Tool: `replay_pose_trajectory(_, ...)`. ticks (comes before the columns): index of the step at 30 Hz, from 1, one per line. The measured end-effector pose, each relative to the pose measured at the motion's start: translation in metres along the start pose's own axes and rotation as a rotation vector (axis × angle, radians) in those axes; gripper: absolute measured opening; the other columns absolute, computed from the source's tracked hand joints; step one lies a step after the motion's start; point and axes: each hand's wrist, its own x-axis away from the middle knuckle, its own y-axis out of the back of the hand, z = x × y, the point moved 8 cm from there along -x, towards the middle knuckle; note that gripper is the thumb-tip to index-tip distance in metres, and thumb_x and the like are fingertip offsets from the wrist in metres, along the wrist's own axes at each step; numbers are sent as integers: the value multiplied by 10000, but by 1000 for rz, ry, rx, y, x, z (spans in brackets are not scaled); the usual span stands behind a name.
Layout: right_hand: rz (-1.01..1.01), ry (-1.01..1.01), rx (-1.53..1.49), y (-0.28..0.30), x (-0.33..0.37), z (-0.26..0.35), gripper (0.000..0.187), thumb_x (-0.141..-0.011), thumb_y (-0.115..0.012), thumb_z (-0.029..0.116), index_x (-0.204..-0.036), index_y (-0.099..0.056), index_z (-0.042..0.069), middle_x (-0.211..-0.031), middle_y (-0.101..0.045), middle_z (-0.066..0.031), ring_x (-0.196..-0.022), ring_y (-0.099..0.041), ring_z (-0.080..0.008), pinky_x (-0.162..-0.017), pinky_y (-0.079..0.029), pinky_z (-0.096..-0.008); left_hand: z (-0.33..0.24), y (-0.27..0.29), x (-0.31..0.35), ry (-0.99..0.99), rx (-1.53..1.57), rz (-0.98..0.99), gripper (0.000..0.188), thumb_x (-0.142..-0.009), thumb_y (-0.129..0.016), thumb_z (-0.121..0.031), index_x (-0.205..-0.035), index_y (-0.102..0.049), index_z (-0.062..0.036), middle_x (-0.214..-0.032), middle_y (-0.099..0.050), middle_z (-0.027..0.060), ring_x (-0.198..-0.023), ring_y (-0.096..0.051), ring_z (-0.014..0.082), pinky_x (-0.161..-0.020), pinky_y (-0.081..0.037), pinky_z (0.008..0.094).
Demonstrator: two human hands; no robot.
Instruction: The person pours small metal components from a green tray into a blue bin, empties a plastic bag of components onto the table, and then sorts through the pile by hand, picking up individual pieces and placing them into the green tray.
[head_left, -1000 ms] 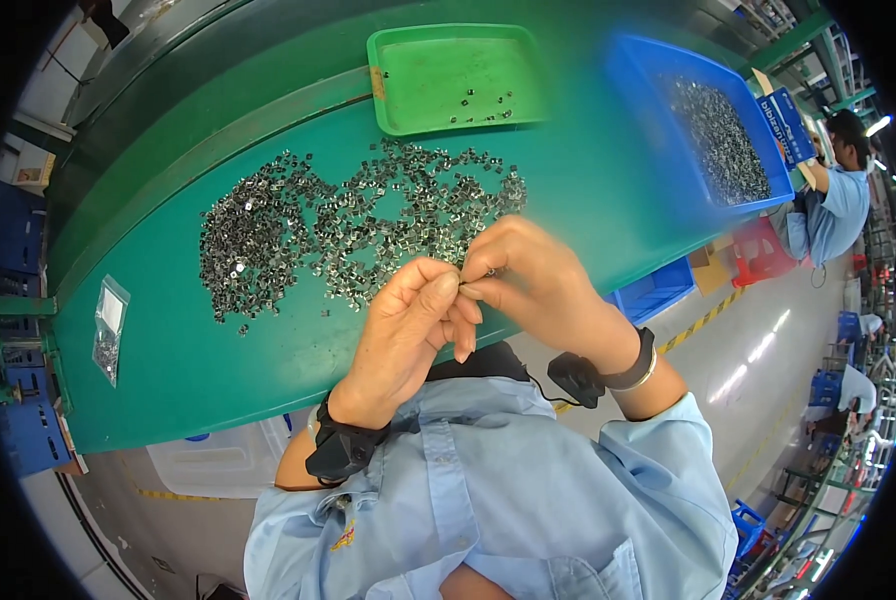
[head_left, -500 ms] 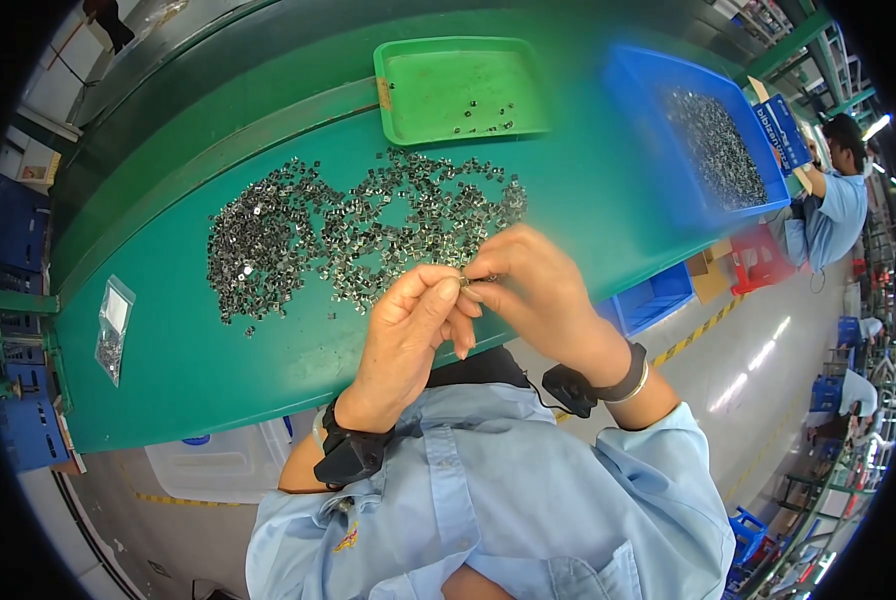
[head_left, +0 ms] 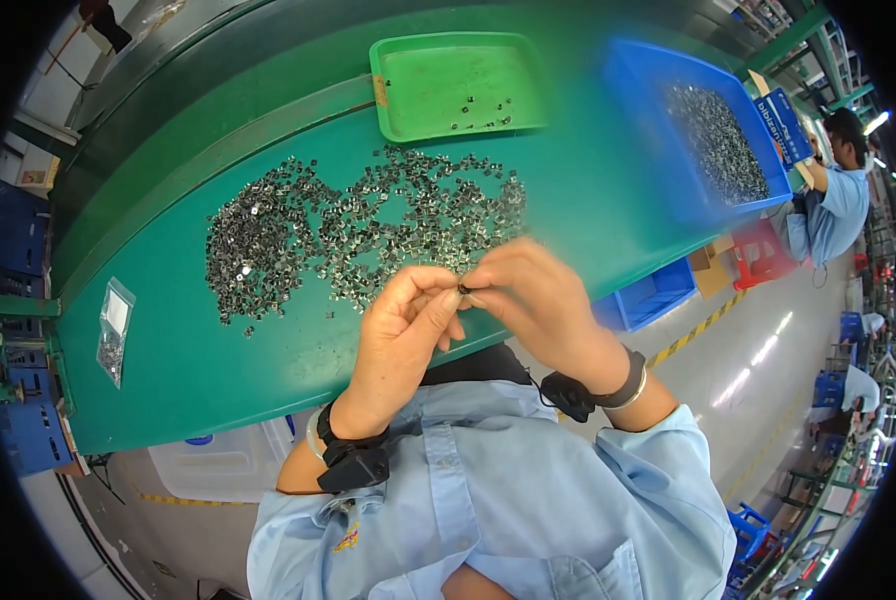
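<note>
My left hand [head_left: 408, 325] and my right hand [head_left: 533, 300] meet fingertip to fingertip over the near edge of the green table. Pinched between them is a small dark metal part [head_left: 463, 290], about the size of the loose ones; its finer shape is hidden by my fingers. Both hands are closed on it. Just beyond my fingers spreads a layer of small black and silver metal parts [head_left: 393, 215]. It runs left into a denser pile [head_left: 253, 245] of the same kind.
A green tray [head_left: 398, 125] with several loose parts stands at the back. Back right is a blue bin [head_left: 658, 190] of metal parts. A clear plastic bag [head_left: 114, 330] lies at the left. Below the table's right edge sits another blue bin [head_left: 658, 298]. A co-worker [head_left: 838, 210] works at far right.
Both hands have shifted slightly, and the right fingers have come down closer around the small part. More of its dark body shows between the fingertips. The piles look the same.
</note>
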Motion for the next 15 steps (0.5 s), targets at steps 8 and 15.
replay_pose_trajectory(8, -14, 44, 87, -2, 0, 4, 231, -712, -721, 9, -919, -628, 51, -878, -611, -85, -798, -606, -252, -674, -491, -334, 5, -1, 0, 109, 138, 12, 128, -950, -520, -123, -1025, -529, -20, -839, -617, 61, -645, -572, 99, -530, -442, 209)
replay_pose_trajectory(15, 17, 119, 123, -4, 0, 4, 218, -696, -731, 18, -889, -638, 55, -883, -608, -85, -779, -601, -249, -645, -482, -332, 8, 1, -1, 209, 118, 82, 152, -959, -504, -143, -1030, -523, -9, -837, -608, 72, -634, -576, 112, -521, -452, 223)
